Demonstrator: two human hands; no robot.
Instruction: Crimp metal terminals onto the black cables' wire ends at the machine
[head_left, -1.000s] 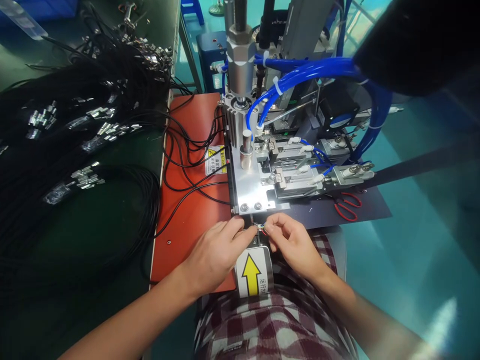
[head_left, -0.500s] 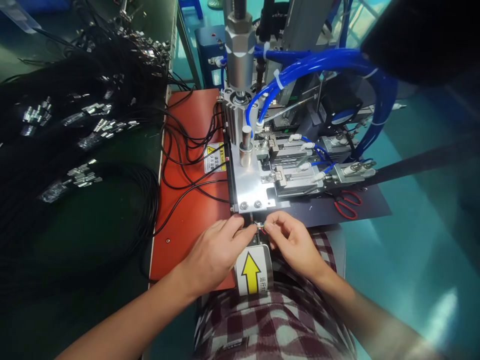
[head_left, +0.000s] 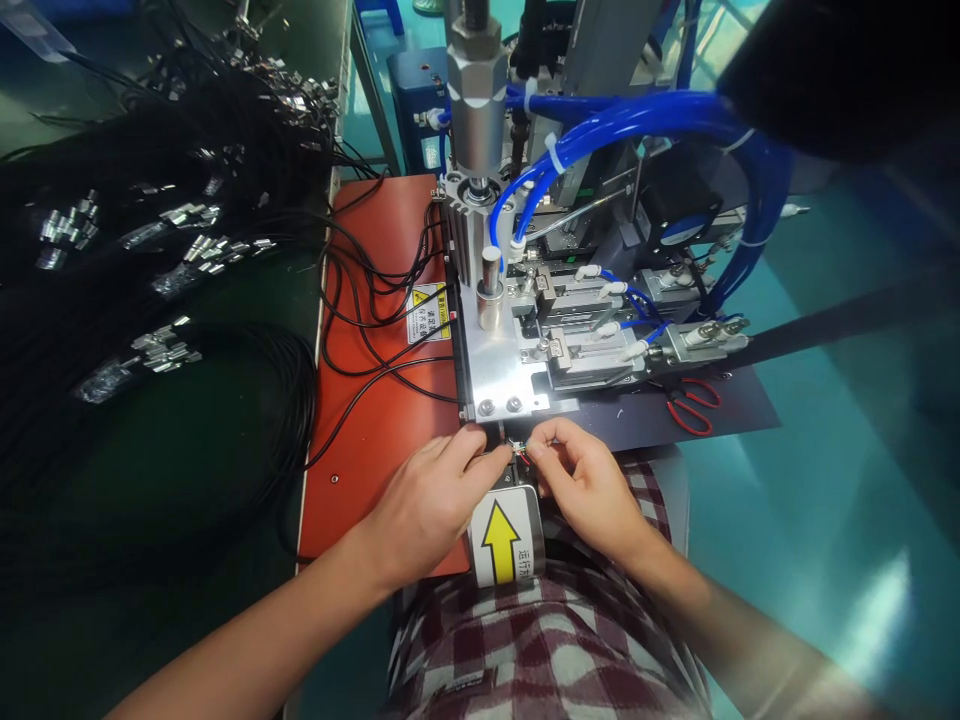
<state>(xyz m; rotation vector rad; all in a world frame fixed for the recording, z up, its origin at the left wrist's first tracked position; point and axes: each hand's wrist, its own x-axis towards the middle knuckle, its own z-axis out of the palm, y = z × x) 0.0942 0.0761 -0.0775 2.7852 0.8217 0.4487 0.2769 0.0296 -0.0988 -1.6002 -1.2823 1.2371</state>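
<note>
Our left hand (head_left: pixel 427 495) and right hand (head_left: pixel 581 480) each pinch, fingertips closed, the thin wire end with tiny red and green strands (head_left: pixel 519 452), held just below the silver metal machine plate (head_left: pixel 499 375), above the yellow arrow label (head_left: pixel 502 540).

The wire ends (head_left: pixel 519 452) pinched between both hands look too small to identify.
</note>
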